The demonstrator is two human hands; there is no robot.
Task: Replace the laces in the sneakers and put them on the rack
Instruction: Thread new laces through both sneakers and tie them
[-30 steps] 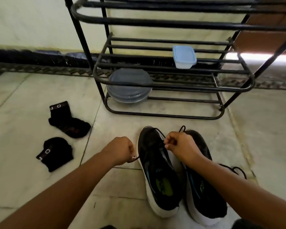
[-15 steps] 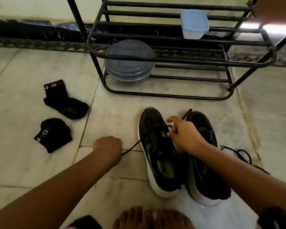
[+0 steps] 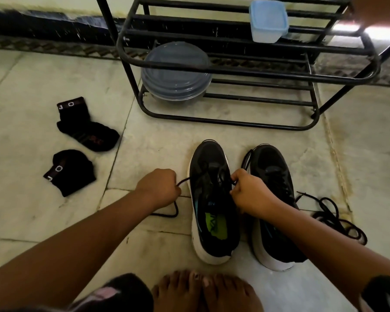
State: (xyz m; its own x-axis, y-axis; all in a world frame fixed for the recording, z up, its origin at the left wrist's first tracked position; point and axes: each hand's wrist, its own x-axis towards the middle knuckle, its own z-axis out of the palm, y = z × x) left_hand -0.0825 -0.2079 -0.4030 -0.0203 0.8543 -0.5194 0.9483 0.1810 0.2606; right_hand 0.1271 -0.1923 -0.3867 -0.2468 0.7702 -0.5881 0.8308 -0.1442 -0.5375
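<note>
Between both hands, left sneaker: left hand and right hand each pinch its lace. Risk: uneven pull unthreads eyelets.

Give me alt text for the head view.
Both hands work a black lace on the left sneaker: left hand grips one end, right hand pinches at the eyelets. The right sneaker stands beside it, before the rack.

Pale stone floor is stretching to a cream wall with dark skirting; bright light is spilling in at upper right.
</note>
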